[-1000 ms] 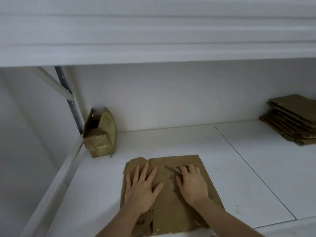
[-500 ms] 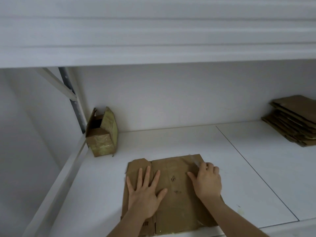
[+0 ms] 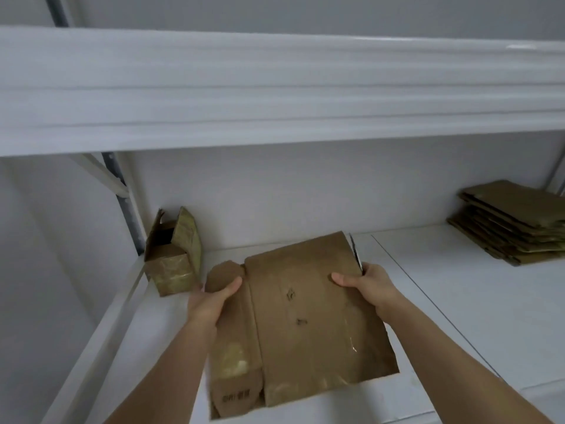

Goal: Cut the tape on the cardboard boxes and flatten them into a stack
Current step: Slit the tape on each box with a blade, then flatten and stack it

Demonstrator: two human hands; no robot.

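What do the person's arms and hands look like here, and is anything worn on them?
Both forearms are bare up to the frame's lower edge, with no sleeve showing. The left hand and the right hand wear no gloves. No ring, watch or bracelet is visible on either one.

Both bare forearms reach forward from the lower edge of the frame. The left hand (image 3: 214, 296) pinches the left edge of the flattened cardboard box (image 3: 308, 316), thumb on top and fingers beneath. The right hand (image 3: 368, 284) takes the right edge in a matching grip, thumb across the upper face, with a thin blade (image 3: 354, 249) rising beside its fingers.
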